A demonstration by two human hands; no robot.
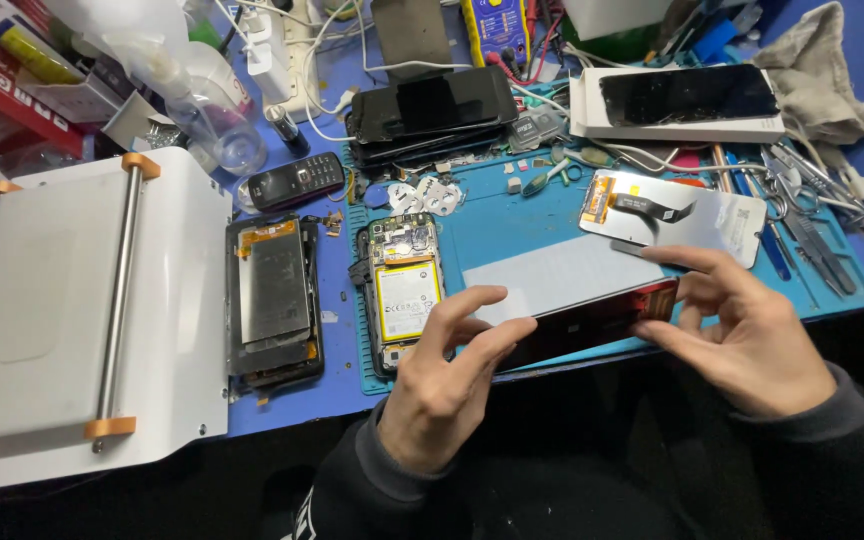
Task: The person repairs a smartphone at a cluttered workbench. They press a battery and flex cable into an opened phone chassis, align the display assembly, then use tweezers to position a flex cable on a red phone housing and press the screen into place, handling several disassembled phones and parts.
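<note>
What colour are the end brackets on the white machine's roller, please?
Orange brackets, clearest in the head view.

Glossy dark glass panel (592,318) gripped by left hand (442,385) and right hand (747,335); matt blue rubbery mat (512,215) beyond; brushed metal roller (120,290) left.

Two hands show, the left hand (447,385) and the right hand (742,335), and between them one phone screen panel (577,300). Two opened phones lie flat: one with a yellow battery (404,295), one with a grey plate (274,300). There is one small keypad phone (295,181), one spray bottle (202,105), one white machine (82,310) and one white box (677,110).
</note>
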